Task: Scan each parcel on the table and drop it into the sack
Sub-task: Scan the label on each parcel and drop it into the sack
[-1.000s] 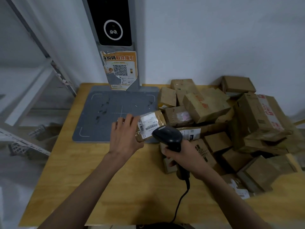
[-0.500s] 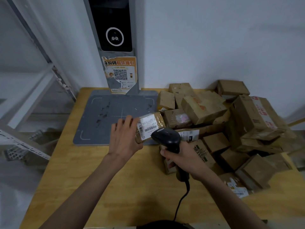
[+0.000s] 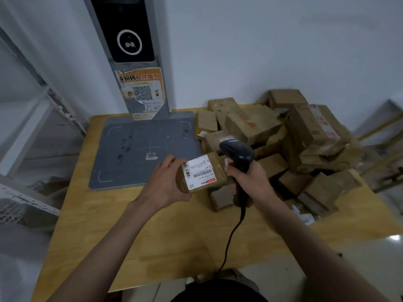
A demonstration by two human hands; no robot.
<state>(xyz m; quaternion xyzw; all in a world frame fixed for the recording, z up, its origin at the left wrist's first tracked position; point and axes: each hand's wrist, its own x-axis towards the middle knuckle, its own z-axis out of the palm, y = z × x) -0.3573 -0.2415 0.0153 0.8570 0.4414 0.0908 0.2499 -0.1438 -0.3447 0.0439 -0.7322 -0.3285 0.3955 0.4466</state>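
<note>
My left hand [image 3: 166, 185] grips a small brown parcel [image 3: 201, 172] above the wooden table [image 3: 152, 240], its white barcode label facing up. My right hand [image 3: 250, 182] holds a black corded handheld scanner [image 3: 237, 152] by its handle, just right of the parcel, its head above the parcel's far right corner. A pile of several brown cardboard parcels [image 3: 305, 144] covers the right side of the table. No sack is in view.
A grey scanning pad [image 3: 130, 153] lies at the table's back left, with a grey post [image 3: 130, 40] carrying a black camera screen and an orange QR poster. White metal shelving [image 3: 26, 149] stands left of the table. The scanner cable [image 3: 231, 238] runs toward me.
My left hand has drawn the parcel nearer to me and tilted its label upward. My right hand has raised the scanner, so its head now sits beyond the parcel instead of in front.
</note>
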